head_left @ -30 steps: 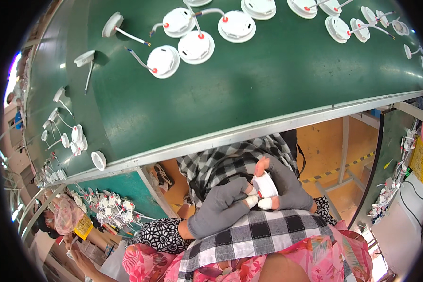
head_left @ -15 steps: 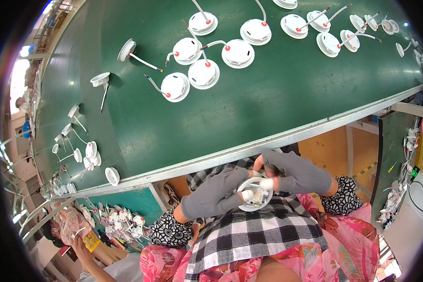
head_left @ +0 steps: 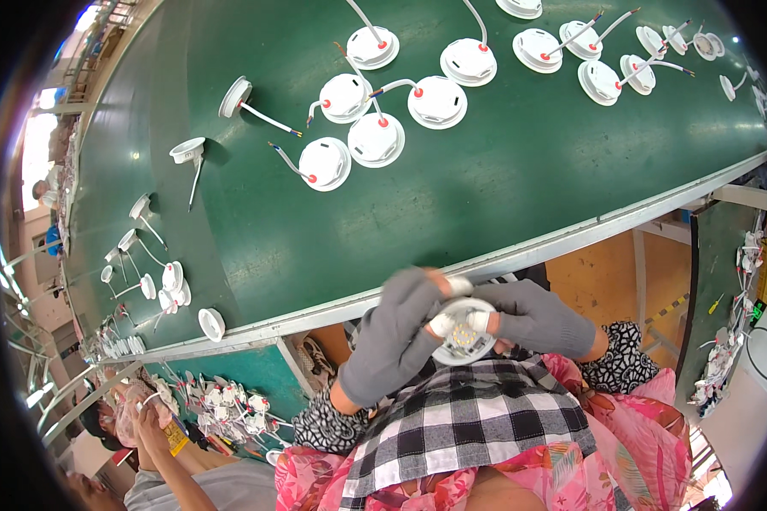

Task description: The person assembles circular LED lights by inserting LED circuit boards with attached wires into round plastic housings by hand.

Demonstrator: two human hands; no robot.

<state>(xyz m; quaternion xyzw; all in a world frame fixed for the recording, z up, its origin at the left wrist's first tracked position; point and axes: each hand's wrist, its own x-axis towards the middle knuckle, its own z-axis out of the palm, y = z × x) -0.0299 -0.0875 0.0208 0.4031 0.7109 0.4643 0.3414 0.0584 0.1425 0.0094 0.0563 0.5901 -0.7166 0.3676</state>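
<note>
A small round white LED downlight [head_left: 466, 349] is held above my checked apron, its open face with a cluster of yellowish LEDs turned up. My right hand [head_left: 537, 318], in a grey glove with white-covered fingertips, grips the lamp's right side with the thumb on its face. My left hand [head_left: 394, 334], gloved the same way, has its thumb on the lamp's upper left; its forefinger, blurred, is raised past the far rim. The lamp's underside and most of the right fingers are hidden.
Several white downlights [head_left: 377, 140] with grey cables lie on the green work surface [head_left: 341, 247] beyond its metal edge [head_left: 554, 249]. A white ring [head_left: 211, 324] lies near that edge. At lower left, another person's arm [head_left: 166, 451] is beside a heap of lamp parts [head_left: 230, 407].
My left hand has moved up and back, its forefinger lifting over the far rim. The lamp has shifted slightly away from me, and its LED cluster now shows. My right hand keeps its grip.
</note>
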